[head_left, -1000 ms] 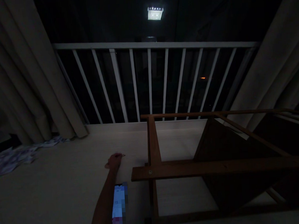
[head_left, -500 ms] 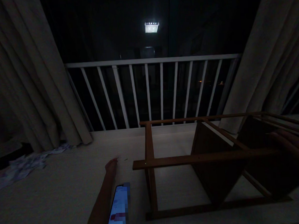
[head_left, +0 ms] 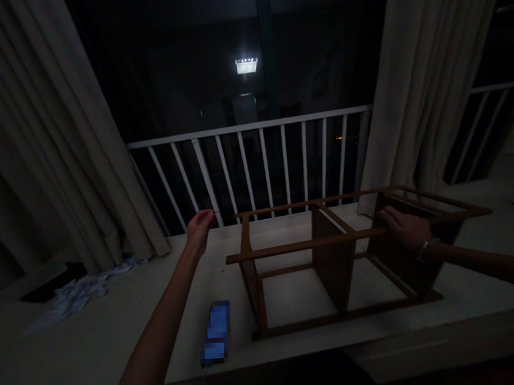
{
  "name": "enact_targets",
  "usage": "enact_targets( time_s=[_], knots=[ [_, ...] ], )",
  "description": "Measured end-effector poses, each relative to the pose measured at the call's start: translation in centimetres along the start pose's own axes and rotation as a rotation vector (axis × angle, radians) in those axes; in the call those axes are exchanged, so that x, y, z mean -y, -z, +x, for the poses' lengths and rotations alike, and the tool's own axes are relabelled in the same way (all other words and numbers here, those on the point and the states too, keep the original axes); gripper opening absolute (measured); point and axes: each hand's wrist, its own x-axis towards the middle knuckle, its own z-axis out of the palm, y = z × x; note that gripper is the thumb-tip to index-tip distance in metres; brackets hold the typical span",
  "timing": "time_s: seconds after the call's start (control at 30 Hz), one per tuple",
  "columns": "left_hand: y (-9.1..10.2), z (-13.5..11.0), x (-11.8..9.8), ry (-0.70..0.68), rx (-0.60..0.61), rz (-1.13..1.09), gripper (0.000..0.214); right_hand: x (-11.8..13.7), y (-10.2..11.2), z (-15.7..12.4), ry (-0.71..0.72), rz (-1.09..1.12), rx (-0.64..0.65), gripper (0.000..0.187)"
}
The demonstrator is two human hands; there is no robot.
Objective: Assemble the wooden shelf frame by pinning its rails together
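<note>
A brown wooden shelf frame (head_left: 286, 248) lies on its side on a pale ledge. My right hand (head_left: 408, 230), with a bracelet at the wrist, is closed over its upper front rail near the right-hand panel. My left hand (head_left: 201, 227) is raised beside the frame's left end, thumb and fingers pinched. A small thin piece (head_left: 216, 212) sticks out from those fingertips, too dark to tell its kind. Another small thin piece (head_left: 222, 270) rests on the ledge below. Nearer to me lies a lit phone (head_left: 216, 332), its screen partly blurred.
White railings (head_left: 264, 163) stand along the dark window behind the frame. Long curtains (head_left: 77, 138) hang at both sides. Crumpled papers (head_left: 79, 296) lie on the ledge at left. The ledge's front edge (head_left: 308, 353) runs just below the frame.
My left hand has risen from the ledge with a small thin piece pinched in it. My right hand still rests on the frame, now more fully in view. The view has shifted right.
</note>
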Motion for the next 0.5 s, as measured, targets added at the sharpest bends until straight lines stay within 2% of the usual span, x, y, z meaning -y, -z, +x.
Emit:
enact_targets(
  time_s=[0.1, 0.23, 0.3, 0.37, 0.5],
  knots=[
    [-4.0, -2.7, -4.3, -0.058, 0.201, 0.089, 0.034, 0.1, 0.4, 0.0, 0.005, 0.054, 0.089, 0.049],
    [-9.6, -7.4, -7.4, -0.132, 0.465, 0.313, 0.027, 0.2, 1.0, -0.2, 0.001, 0.067, 0.105, 0.049],
    [-12.5, -9.7, -7.9, -0.184, 0.629, 0.414, 0.026, 0.2, 1.5, -0.4, 0.016, 0.076, 0.116, 0.050],
    [-15.3, -11.8, -7.9, -0.217, 0.735, 0.447, 0.024, 0.3, 2.1, -0.6, 0.032, 0.087, 0.124, 0.051],
    [-20.3, -14.9, -6.7, -0.208, 0.745, 0.421, 0.020, 0.3, 2.9, -0.9, 0.049, 0.087, 0.118, 0.053]
  ],
)
